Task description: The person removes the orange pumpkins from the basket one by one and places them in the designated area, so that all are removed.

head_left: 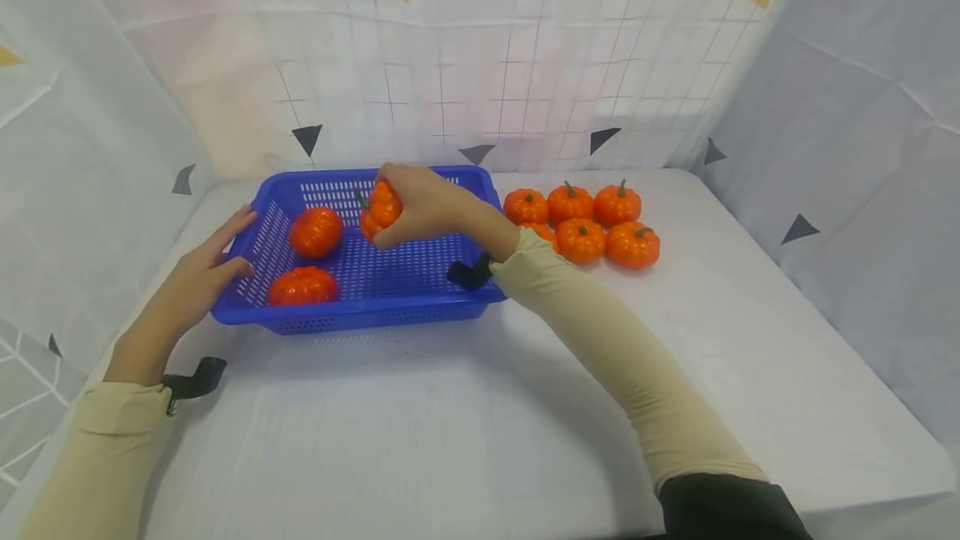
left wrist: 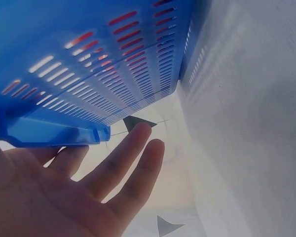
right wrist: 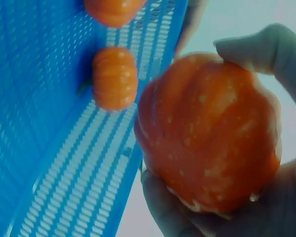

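Observation:
My right hand (head_left: pixel 423 200) grips a small orange pumpkin (right wrist: pixel 209 133) with a green stem above the blue basket (head_left: pixel 367 327), thumb on one side and fingers on the other. Two more pumpkins lie inside the basket's left part: one toward the back (head_left: pixel 316 232), the other near the front (head_left: pixel 303 286). At the basket's left end, my left hand (head_left: pixel 193 283) touches the rim. In the left wrist view its fingers (left wrist: pixel 138 173) reach out fairly straight beneath and beside the rim; the thumb is hidden there.
Right of the basket, several orange pumpkins (head_left: pixel 581 240) stand in two rows on the white table (head_left: pixel 360 440), one partly covered by my right forearm. White patterned cloth (head_left: pixel 480 48) hangs behind the table and along both sides.

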The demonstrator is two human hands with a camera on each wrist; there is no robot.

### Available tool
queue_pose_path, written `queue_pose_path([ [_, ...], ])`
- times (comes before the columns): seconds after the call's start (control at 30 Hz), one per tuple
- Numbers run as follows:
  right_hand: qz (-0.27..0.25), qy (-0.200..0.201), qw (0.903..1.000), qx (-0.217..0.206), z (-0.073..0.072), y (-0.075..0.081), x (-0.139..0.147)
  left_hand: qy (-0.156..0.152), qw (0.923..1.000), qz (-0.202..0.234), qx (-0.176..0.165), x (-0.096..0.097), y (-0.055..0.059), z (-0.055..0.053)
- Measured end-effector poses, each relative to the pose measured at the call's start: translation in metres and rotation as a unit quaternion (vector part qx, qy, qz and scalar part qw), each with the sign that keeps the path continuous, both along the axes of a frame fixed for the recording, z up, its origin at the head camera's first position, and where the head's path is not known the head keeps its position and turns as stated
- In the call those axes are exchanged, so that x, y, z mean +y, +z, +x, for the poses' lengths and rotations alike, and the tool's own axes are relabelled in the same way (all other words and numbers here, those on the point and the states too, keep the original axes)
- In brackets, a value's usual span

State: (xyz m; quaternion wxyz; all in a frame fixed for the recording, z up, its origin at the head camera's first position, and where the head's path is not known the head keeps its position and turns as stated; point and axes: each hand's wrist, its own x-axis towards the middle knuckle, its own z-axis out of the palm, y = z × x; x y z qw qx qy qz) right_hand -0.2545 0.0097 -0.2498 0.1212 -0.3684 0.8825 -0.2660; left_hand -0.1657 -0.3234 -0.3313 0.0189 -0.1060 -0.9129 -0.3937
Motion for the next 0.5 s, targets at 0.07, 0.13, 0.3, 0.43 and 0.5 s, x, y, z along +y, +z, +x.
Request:
queue_pose_path([
  [0.07, -0.006, -0.002, 1.0, 0.002, 0.002, 0.001, 0.002, -0.002, 1.0, 0.002, 0.0, -0.001, -0.001, 0.0],
  [0.13, -0.012, -0.001, 0.9999, 0.002, 0.004, 0.001, 0.003, -0.004, 1.0, 0.004, 0.0, -0.001, -0.002, 0.0],
  [0.3, -0.046, 0.006, 0.9989, 0.0, 0.011, 0.004, 0.01, -0.004, 1.0, 0.003, -0.002, -0.002, -0.003, 0.0],
  [0.43, -0.075, 0.007, 0.9971, 0.01, 0.019, 0.006, 0.018, -0.003, 1.0, 0.002, -0.002, -0.002, -0.002, 0.0],
  [0.5, -0.086, 0.006, 0.9961, 0.017, 0.022, 0.007, 0.022, -0.002, 1.0, 0.001, -0.001, -0.002, -0.001, -0.001],
])
